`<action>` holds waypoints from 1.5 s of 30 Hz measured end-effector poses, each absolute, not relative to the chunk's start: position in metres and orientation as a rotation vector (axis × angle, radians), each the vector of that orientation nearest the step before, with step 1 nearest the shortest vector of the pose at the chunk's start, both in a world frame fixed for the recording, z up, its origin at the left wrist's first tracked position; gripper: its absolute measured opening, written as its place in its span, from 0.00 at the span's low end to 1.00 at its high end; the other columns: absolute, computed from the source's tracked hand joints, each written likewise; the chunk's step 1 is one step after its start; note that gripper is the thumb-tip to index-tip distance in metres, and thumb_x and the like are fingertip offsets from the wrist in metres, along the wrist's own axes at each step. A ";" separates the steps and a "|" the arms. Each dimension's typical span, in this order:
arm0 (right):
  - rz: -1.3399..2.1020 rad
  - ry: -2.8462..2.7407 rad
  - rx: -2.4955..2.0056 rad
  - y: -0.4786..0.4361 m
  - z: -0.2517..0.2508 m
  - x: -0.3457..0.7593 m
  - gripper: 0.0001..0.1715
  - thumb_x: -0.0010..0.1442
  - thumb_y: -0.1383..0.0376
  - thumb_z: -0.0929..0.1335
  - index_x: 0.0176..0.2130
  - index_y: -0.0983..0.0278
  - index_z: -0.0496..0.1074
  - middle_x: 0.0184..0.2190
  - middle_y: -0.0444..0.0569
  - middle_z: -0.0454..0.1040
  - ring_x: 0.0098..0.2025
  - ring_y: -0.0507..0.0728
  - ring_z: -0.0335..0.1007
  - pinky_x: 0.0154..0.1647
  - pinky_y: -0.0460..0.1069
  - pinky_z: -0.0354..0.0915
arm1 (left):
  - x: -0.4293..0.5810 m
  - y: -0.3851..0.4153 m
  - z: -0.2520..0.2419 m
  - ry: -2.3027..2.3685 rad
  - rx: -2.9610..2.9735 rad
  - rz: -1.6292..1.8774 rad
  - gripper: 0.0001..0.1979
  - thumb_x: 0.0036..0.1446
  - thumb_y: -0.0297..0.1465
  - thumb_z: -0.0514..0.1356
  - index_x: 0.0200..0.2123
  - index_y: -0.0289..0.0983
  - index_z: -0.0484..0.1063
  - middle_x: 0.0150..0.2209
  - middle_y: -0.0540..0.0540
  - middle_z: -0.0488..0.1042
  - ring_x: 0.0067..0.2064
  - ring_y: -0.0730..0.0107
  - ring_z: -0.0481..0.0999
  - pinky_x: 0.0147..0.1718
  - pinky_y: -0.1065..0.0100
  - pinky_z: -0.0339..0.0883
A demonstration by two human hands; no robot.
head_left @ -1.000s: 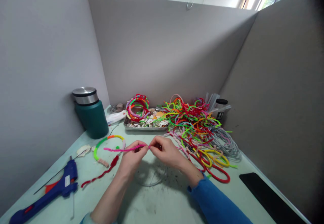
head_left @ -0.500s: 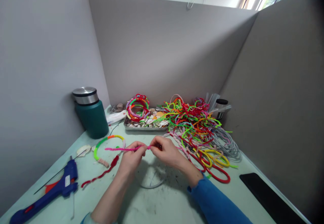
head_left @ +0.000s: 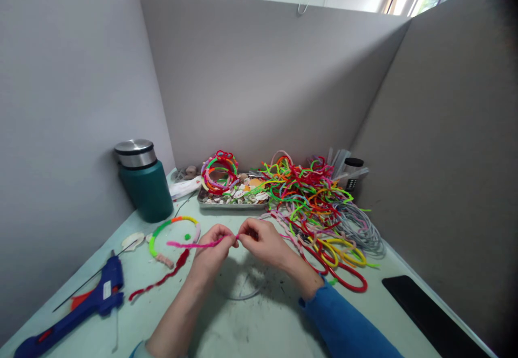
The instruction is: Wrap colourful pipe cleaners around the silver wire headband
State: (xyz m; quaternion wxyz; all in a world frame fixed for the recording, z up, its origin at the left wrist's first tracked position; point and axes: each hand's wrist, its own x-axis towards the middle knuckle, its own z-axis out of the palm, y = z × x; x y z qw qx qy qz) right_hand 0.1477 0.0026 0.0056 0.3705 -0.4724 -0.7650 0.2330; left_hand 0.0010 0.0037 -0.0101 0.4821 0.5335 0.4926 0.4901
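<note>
My left hand and my right hand meet above the middle of the pale green table, both pinching a pink pipe cleaner. Its free end sticks out to the left over the table. A clear ring lies on the table under my hands. A half-wrapped rainbow ring and a red twisted pipe cleaner lie just left of my left hand.
A heap of coloured pipe cleaners fills the back right, with grey rings beside it. A metal tray with shells stands at the back. A green flask, a blue glue gun and a black phone are around.
My left hand has curled its fingers tighter on the pink pipe cleaner, and its free end has dipped slightly lower. My right hand stays in place.
</note>
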 end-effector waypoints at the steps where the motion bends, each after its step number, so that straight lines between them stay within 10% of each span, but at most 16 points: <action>1: 0.601 -1.961 -1.212 0.003 0.006 0.148 0.05 0.52 0.70 0.63 0.28 0.66 0.69 0.22 0.41 0.69 0.24 0.47 0.60 0.23 0.41 0.52 | 0.001 0.004 -0.010 1.166 1.292 1.187 0.04 0.44 0.30 0.57 0.21 0.36 0.65 0.12 0.58 0.56 0.16 0.81 0.52 0.16 0.77 0.45; 17: 0.559 -1.912 -1.238 0.005 -0.001 0.146 0.04 0.50 0.69 0.64 0.25 0.66 0.68 0.22 0.41 0.68 0.24 0.48 0.60 0.23 0.42 0.52 | 0.000 0.003 -0.010 1.094 1.460 1.188 0.02 0.42 0.26 0.56 0.21 0.36 0.64 0.23 0.53 0.67 0.26 0.76 0.63 0.25 0.75 0.55; 36: 0.645 -1.926 -1.173 0.003 0.003 0.146 0.07 0.52 0.66 0.64 0.26 0.67 0.68 0.21 0.41 0.67 0.23 0.47 0.58 0.22 0.41 0.51 | 0.002 0.006 -0.007 1.053 1.175 1.120 0.12 0.44 0.37 0.61 0.25 0.33 0.65 0.12 0.58 0.59 0.13 0.85 0.48 0.13 0.78 0.39; 45: 0.589 -1.879 -1.305 0.007 0.003 0.149 0.05 0.50 0.69 0.63 0.25 0.66 0.68 0.21 0.42 0.68 0.24 0.48 0.60 0.23 0.42 0.52 | 0.002 0.005 -0.014 1.356 1.364 1.192 0.18 0.46 0.45 0.58 0.27 0.34 0.69 0.22 0.49 0.73 0.16 0.78 0.62 0.14 0.75 0.53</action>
